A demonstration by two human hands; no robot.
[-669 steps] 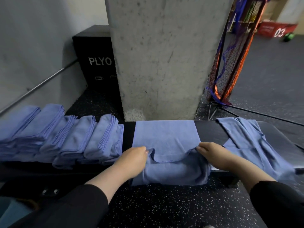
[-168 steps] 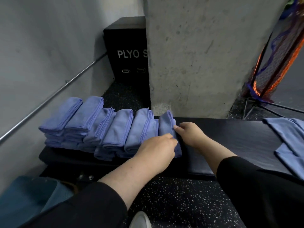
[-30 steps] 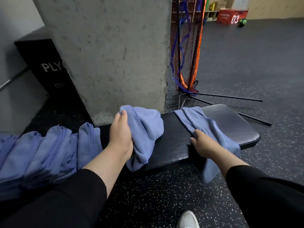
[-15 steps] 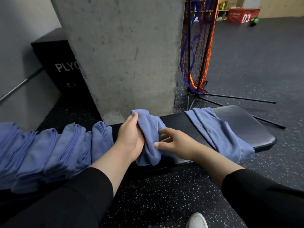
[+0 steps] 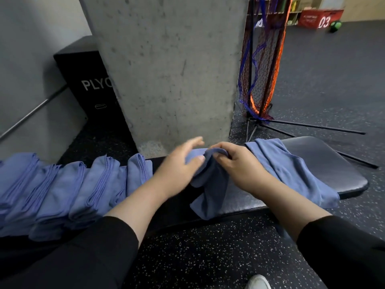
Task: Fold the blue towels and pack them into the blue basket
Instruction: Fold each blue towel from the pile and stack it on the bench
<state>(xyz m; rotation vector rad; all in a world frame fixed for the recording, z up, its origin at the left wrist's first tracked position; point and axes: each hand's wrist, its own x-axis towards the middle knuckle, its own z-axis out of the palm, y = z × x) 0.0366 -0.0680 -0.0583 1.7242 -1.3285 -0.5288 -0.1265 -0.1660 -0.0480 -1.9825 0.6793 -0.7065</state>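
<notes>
Concrete fills the middle of the view: a rough grey pillar (image 5: pixel 166 65) rising from a dark speckled floor (image 5: pixel 208 257). Before it runs a black padded counter (image 5: pixel 325 163). Along the counter's left part stands a row of folded blue towels (image 5: pixel 68 190), packed side by side with their stitched edges showing. On the right part an unfolded blue towel (image 5: pixel 291 172) lies crumpled, its near end drooping over the front edge. Between them a third, bunched towel (image 5: pixel 210 184) is lifted at its top and hangs down onto the counter. The right hand (image 5: pixel 235 163) pinches its upper edge with curled fingers. The left hand (image 5: pixel 179 163) is blurred; its thumb presses the cloth while its fingers reach forward nearly straight, so I cannot tell whether it grips. Behind the pillar on the left a black box (image 5: pixel 87 80) reads "PLYO". Far right, a red box (image 5: pixel 318 18) reads "03", beside an orange and blue net (image 5: pixel 262 59).
</notes>
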